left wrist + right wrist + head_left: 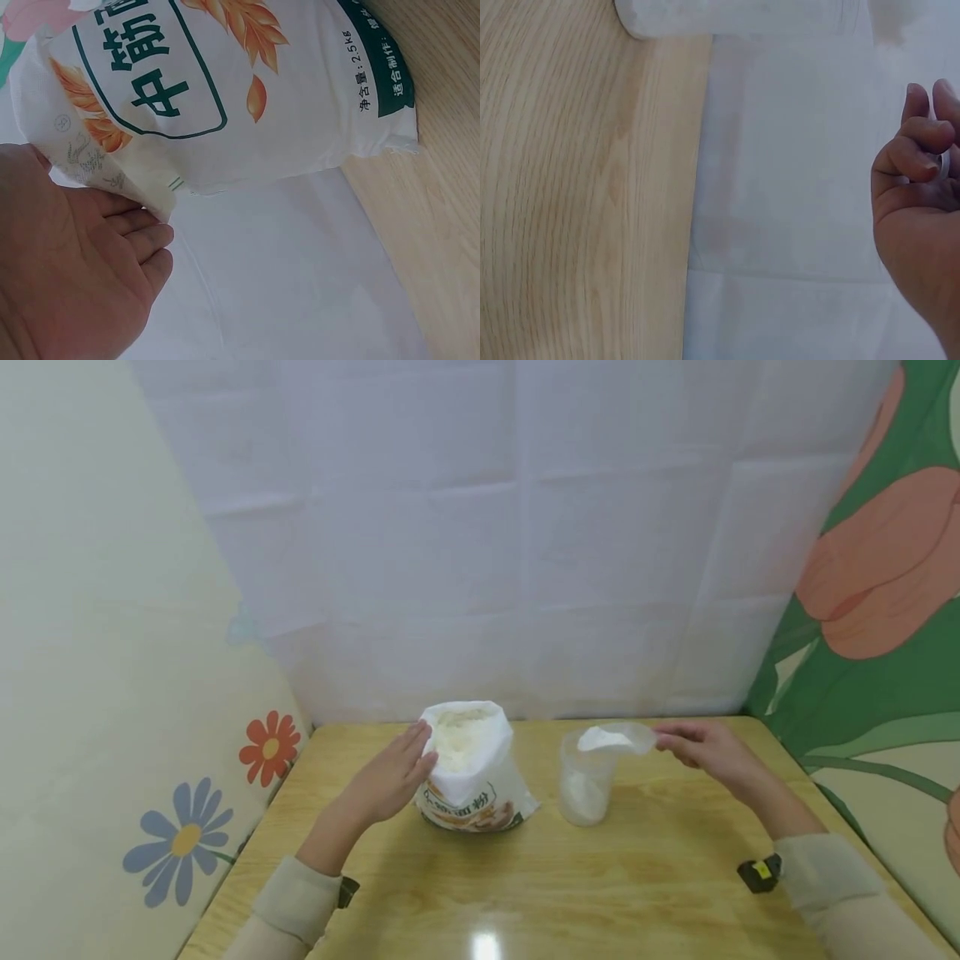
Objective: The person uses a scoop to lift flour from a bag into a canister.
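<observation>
A white bag of flour point(480, 802), its top folded open with flour showing, stands on the table. My left hand point(393, 777) rests against the bag's left side near the rim, fingers extended; in the left wrist view the palm faces the bag's printed side point(202, 90). To the right stands a clear plastic container point(585, 793) with flour inside. Over its mouth is a translucent scoop point(637, 737) carrying a mound of flour point(602, 739). My right hand point(712, 753) pinches the scoop's handle. In the right wrist view curled fingers point(915, 154) surround the handle, mostly hidden.
The wooden table point(600, 893) runs back to a white cloth point(525, 568) hanging behind the bag and container. Painted walls with flowers point(186, 841) close in at left and right. Both forearms reach in from the front.
</observation>
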`<state>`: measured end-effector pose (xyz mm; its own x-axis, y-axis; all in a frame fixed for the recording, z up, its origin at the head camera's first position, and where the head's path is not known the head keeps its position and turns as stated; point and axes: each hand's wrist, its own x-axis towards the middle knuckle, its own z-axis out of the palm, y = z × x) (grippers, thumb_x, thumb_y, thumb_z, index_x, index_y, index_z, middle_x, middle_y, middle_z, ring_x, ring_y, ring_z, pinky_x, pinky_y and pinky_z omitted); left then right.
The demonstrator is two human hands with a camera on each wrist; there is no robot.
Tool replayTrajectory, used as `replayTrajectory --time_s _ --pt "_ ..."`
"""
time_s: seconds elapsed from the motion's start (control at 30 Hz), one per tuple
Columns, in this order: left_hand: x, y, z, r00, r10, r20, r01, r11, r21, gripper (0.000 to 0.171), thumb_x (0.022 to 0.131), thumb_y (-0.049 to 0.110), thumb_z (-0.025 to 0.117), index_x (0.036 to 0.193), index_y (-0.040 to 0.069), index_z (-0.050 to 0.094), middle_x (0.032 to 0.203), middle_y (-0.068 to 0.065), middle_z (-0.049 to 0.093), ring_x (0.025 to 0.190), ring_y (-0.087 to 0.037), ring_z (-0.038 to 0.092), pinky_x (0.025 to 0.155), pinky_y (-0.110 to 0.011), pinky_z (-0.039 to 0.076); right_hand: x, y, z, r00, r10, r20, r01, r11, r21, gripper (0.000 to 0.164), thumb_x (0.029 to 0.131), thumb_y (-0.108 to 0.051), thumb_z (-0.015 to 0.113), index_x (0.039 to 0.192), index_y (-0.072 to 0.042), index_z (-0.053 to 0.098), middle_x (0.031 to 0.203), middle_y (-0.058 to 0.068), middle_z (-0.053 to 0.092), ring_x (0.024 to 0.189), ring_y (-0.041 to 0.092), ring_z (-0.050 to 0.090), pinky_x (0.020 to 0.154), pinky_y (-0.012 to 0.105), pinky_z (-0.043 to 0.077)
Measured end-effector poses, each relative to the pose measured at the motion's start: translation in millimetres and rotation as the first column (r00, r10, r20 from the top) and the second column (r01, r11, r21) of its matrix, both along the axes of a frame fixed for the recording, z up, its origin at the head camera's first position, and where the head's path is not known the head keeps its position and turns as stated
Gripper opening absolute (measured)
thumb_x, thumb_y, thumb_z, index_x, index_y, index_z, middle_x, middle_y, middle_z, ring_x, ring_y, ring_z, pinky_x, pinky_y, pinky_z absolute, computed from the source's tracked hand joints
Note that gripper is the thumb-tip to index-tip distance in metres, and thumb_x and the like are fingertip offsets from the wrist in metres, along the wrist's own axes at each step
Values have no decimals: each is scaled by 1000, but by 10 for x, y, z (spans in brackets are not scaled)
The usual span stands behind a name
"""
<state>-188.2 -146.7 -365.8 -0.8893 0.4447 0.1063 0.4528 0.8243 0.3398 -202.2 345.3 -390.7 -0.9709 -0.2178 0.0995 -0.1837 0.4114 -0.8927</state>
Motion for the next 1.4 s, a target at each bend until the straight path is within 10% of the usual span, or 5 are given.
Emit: replayTrajectory --time_s 0.27,0.57,1.4 --pt "-1 7 0 1000 7 7 -7 1000 -9 68 111 46 25 158 -3 23 167 -17 17 154 -37 17 125 -52 18 -8 23 43 999 -13 36 9 995 97 50 103 -32 60 135 6 60 66 -7 46 64 10 44 60 26 43" --pt "-2 8 6 1000 10 -1 -10 1000 0 69 111 47 25 159 -3 22 167 -17 16 155 -36 16 125 -52 17 -42 -3 117 1000 -14 -16 18 973 230 48 103 -36 60 133 2 63 121 18 69 97 14 60 78 30 54" --pt "-12 15 2 1000 19 10 -19 1000 -21 71 110 51 22 159 -1 22 168 -15 16 155 -34 15 125 -52 18 -75 -137 369 976 103 -191 -20 920 392 30 101 -17 65 120 5 70 110 20 73 88 21 66 71 30 55"
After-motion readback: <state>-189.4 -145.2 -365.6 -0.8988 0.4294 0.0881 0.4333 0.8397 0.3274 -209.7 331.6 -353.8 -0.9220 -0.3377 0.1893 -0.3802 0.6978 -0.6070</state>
